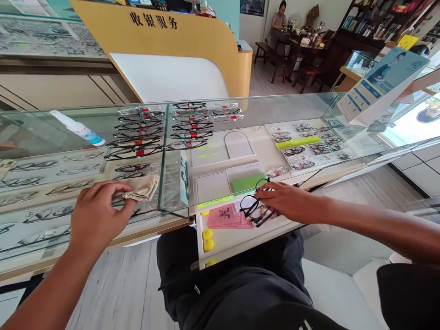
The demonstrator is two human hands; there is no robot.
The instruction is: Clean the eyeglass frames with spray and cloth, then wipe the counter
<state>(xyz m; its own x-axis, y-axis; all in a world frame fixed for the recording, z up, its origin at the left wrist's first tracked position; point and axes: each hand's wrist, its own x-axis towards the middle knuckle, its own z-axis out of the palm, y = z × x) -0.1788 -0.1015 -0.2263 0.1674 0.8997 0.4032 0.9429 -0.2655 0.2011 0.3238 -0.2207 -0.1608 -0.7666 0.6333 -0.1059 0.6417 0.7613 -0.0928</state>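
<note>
My left hand is closed, with thumb and fingers pinching a folded beige cloth on the glass counter top. My right hand grips a pair of dark-framed eyeglasses above a pulled-out drawer. The lenses face left, and dark temples point down toward the drawer. Pink cards lie in the drawer beneath the glasses. Several yellow round pieces line the drawer's left side. A white spray bottle lies on the counter beyond my left hand.
Rows of eyeglasses fill the display case, with more frames at its right. A leaning sign stands on the counter's right end. Behind is a yellow cashier desk. Far back, a person sits by a dark table.
</note>
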